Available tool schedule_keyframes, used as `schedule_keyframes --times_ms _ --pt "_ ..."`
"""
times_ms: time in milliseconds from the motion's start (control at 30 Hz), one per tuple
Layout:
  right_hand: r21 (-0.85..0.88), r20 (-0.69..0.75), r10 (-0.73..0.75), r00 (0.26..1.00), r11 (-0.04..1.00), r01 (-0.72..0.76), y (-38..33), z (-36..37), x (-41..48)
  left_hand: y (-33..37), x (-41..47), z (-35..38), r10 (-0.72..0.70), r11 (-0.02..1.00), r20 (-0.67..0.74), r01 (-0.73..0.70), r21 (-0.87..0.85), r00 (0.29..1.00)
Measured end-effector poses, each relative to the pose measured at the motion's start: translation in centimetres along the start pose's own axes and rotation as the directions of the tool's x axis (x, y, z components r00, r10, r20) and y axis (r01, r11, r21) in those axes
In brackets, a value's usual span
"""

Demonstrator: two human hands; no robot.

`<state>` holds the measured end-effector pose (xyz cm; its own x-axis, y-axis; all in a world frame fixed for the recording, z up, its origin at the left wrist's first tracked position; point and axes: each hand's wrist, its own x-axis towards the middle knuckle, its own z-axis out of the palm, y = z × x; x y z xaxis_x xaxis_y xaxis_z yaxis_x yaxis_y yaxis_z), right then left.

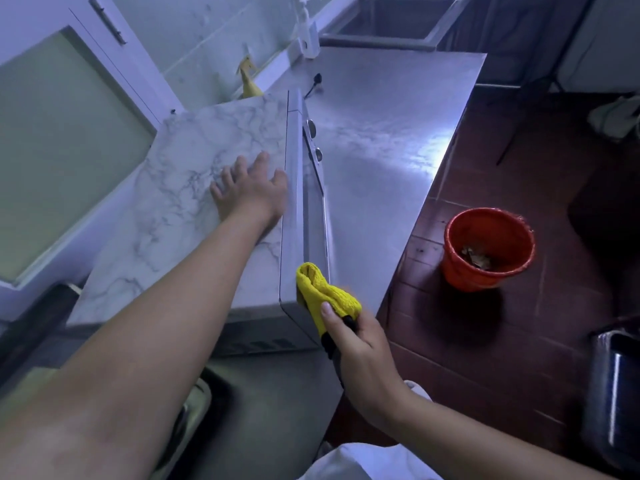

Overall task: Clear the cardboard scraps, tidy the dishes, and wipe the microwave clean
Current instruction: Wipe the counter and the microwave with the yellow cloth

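The microwave (180, 202) has a marble-patterned top and a silver front with two round knobs; it stands on the steel counter (398, 133). My left hand (249, 188) lies flat on its top near the front edge, fingers spread, holding nothing. My right hand (360, 355) grips a bunched yellow cloth (322, 289), which is pressed against the lower front corner of the microwave. On the floor stands a red bucket (488, 249) with brown cardboard scraps (476, 258) at its bottom.
A soap pump bottle (306, 32) and a yellow spray bottle (247, 81) stand by the back wall. A sink (391, 19) lies at the counter's far end. A white cabinet (69, 133) is on the left, a dark bin (613, 393) at lower right on the tiled floor.
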<state>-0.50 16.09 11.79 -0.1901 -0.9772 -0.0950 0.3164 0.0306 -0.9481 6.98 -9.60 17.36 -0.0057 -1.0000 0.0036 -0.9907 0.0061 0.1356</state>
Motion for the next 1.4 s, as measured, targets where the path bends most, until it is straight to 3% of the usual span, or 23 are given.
schedule_keyframes --times_ms 100,167,267,333,467,600,700,833,933,1067,1233,1400 --pt "0.049 0.073 0.053 0.996 0.997 -0.057 -0.1 -1.0 0.7 -0.1 0.1 -0.1 -0.002 1.0 0.003 0.002 0.004 1.0" --pt "0.217 0.091 0.164 0.982 0.959 -0.18 -1.1 -2.8 1.6 -0.1 0.2 -0.1 0.003 1.0 0.004 -0.003 -0.001 1.0" --pt "0.511 0.004 0.532 0.847 0.727 -0.459 -2.0 -5.8 3.1 -0.1 0.4 -0.1 0.001 1.0 0.006 -0.001 -0.009 1.0" --pt "0.577 -0.064 0.613 0.788 0.667 -0.472 -2.1 -7.6 3.9 -0.2 0.5 0.0 -0.002 1.0 0.008 0.002 -0.015 1.0" --pt "0.591 -0.04 0.521 0.853 0.7 -0.401 -3.8 -10.2 6.1 -0.2 0.4 0.0 -0.005 1.0 -0.01 0.005 -0.023 1.0" --pt "0.603 0.245 0.229 0.942 0.725 -0.333 -6.7 -11.8 8.3 -0.2 0.4 0.1 -0.005 1.0 -0.03 0.004 -0.016 1.0" --pt "0.527 0.302 0.187 0.935 0.784 -0.327 -6.8 -12.1 10.9 -0.2 0.5 0.1 -0.007 1.0 -0.047 0.006 -0.015 0.999" --pt "0.311 0.105 0.301 0.948 0.896 -0.319 -5.5 -11.9 15.7 -0.3 0.6 0.4 -0.007 1.0 -0.067 0.006 -0.015 0.998" --pt "0.144 0.005 0.204 0.979 0.969 -0.203 -5.0 -11.7 19.4 -0.5 0.6 0.6 -0.006 1.0 -0.088 0.004 -0.022 0.996" --pt "-0.04 0.011 0.042 0.999 0.998 -0.041 -5.6 -10.1 25.4 -0.7 0.6 0.9 -0.001 1.0 -0.121 -0.002 -0.021 0.993" --pt "-0.09 0.006 -0.041 0.999 0.995 0.042 -4.6 -4.7 34.0 -0.9 0.3 0.9 -0.01 0.999 -0.142 0.005 -0.037 0.99" --pt "-0.105 -0.137 0.023 0.99 0.994 -0.038 -2.2 -1.8 35.5 -0.6 0.1 0.8 -0.025 0.999 -0.134 0.02 -0.038 0.991"
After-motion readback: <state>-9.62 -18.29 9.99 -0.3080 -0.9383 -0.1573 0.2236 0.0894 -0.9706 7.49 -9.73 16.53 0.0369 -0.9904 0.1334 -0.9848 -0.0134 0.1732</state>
